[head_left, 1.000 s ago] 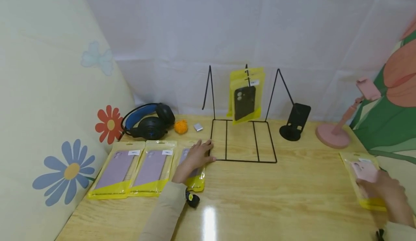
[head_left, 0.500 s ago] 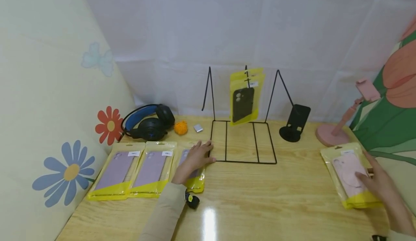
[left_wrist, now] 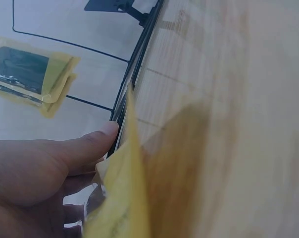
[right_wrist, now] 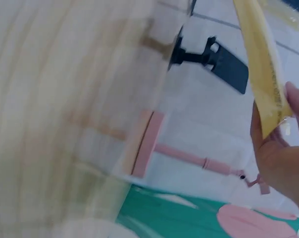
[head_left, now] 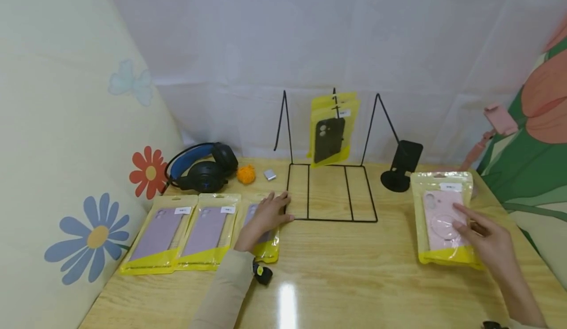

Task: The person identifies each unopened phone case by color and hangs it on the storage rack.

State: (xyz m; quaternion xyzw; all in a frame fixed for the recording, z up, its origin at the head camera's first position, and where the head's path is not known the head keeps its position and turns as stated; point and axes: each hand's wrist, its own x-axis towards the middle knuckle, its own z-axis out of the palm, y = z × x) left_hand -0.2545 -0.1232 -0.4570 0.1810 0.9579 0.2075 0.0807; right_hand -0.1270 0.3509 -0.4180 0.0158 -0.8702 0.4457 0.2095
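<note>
My right hand pinches a phone case pack by its right side: a pink case with a ring on its back, in a clear and yellow pouch. The pack stands tilted above the table; its yellow edge shows in the right wrist view. My left hand holds the front left corner of a black wire rack, thumb on the bar. Under that hand lies a partly hidden purple phone case pack. Black phone case packs hang from the rack's middle hook.
Two more purple case packs, one beside another, lie on the left. Headphones, an orange ball and a small silver block sit behind. Right of the rack stand a black phone stand and a pink stand.
My right hand has lifted the pink phone case pack from the table's right side, carried it left and turned it more upright. My left hand stays at the rack.
</note>
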